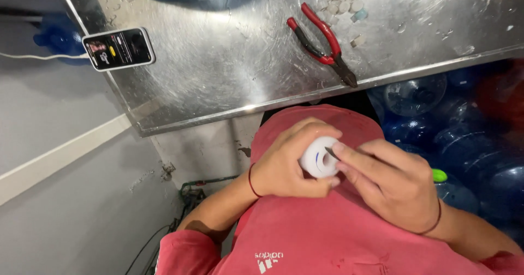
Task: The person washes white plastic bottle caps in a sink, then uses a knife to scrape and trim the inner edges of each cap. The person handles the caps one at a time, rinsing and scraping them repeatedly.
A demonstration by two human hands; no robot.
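My left hand grips a small white roll of tape with a blue mark on its side, held over my red shirt. My right hand reaches in from the right, its fingertips pinching at the roll's edge where a thin dark strip shows. A thin dark band circles each wrist.
A steel table lies ahead with red-handled pliers, several small white caps and a phone with a lit screen near its left edge. Large blue water bottles crowd the right under the table. Cables run along the grey floor.
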